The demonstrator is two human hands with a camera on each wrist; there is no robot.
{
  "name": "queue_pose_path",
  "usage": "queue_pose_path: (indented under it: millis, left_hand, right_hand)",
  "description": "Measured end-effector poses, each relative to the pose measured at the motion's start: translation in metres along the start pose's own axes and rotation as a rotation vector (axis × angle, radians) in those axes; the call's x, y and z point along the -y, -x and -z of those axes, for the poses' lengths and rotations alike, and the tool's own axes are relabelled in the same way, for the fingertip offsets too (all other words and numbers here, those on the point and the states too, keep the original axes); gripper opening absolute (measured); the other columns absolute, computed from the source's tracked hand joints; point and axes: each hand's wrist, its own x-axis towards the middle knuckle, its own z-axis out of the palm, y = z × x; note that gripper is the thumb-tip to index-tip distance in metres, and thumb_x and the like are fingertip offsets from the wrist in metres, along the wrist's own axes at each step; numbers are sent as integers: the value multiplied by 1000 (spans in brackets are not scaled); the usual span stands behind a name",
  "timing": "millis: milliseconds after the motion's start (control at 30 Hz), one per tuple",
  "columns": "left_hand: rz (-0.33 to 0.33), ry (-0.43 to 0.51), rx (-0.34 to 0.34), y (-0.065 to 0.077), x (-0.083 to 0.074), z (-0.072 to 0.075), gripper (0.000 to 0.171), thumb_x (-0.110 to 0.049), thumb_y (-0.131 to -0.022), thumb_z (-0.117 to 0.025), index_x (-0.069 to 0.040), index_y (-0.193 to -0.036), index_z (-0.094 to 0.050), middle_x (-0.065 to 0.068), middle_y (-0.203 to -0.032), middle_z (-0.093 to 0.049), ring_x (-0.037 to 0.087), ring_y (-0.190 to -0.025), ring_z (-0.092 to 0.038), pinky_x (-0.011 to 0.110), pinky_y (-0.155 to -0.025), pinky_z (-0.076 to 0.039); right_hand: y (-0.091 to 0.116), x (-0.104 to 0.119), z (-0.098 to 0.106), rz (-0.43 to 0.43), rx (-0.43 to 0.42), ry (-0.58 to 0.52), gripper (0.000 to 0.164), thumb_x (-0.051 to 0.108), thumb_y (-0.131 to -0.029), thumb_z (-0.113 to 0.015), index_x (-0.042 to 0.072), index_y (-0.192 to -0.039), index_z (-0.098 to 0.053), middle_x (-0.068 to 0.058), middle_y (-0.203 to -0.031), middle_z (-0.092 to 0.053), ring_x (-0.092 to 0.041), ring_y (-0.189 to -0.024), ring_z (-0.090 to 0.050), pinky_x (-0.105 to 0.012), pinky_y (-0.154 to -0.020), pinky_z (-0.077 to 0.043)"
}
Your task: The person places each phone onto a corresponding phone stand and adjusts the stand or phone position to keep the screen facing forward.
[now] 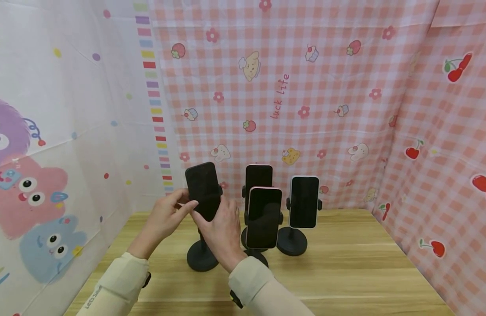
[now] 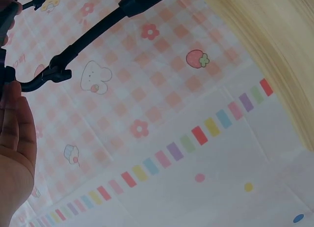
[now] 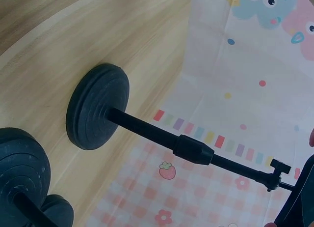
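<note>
A black smartphone [image 1: 203,184] sits tilted at the top of a black phone stand [image 1: 202,256], left of the other phones. My left hand [image 1: 164,215] holds its lower left edge, thumb in front and fingers behind. My right hand [image 1: 223,230] grips the lower right side, its thumb across the front near the left thumb. The left wrist view shows the left fingers [image 2: 24,124] beside the holder at the end of the stand's thin arm [image 2: 88,45]. In the right wrist view, the stand's pole [image 3: 147,131] rises from its round base [image 3: 100,106]; most of the right hand is outside that view.
Close to my right hand, a pink-edged phone [image 1: 264,219] stands on its own holder. Behind it is a black phone [image 1: 259,173], and to the right a white-edged phone [image 1: 304,202], both on stands. Patterned cloth [image 1: 326,87] surrounds the wooden table [image 1: 345,272].
</note>
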Motion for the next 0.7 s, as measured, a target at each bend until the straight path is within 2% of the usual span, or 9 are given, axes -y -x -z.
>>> queue_pose_path:
  millis: [400, 700]
  left_hand:
    - [94, -41, -46, -2, -7, -2, 27, -28, -87, -69, -4, -98, -66, 11, -81, -72, 19, -71, -62, 44, -65, -57]
    - [102, -55, -93, -2, -9, -4, 27, -29, -84, -72, -4, -95, -68, 12, -79, -74, 20, -69, -64, 44, -62, -58]
  right_hand:
    - [-1, -4, -2, -20, 7, -6, 93, 76, -74, -53, 2, -130, -48, -9, -104, -49, -18, -85, -44, -33, -69, -49]
    - [-1, -5, -3, -22, 4, -20, 89, 74, -75, -55, 4, -129, -49, -8, -103, -49, -18, -86, -43, -33, -69, -48]
